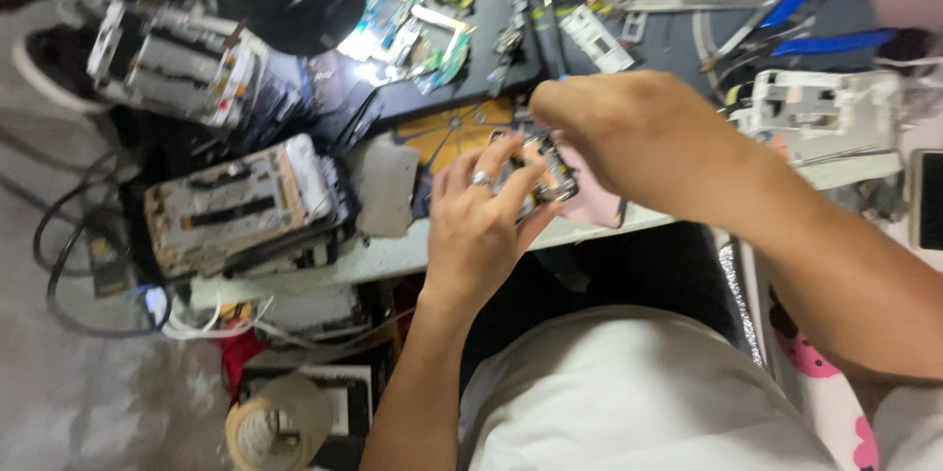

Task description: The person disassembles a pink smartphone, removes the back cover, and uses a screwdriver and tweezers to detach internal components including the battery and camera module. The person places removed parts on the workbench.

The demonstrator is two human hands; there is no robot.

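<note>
My left hand (478, 225), with a ring on one finger, grips a small opened phone body (546, 174) from below at the front edge of the workbench. My right hand (614, 127) comes in from the right and bends over the top of the same phone body, its fingertips closed on or against it. Whether the right hand also holds a small tool is hidden by the fingers. The phone's metal frame and inner parts show between the two hands.
Stacks of stripped phone frames (241, 201) lie at the left of the bench, another stack (172, 63) farther back. Circuit boards (417, 14) sit under a bright lamp. Blue-handled pliers (801, 19) and a white phone frame (820, 112) lie at the right. A tape roll (278, 422) rests below.
</note>
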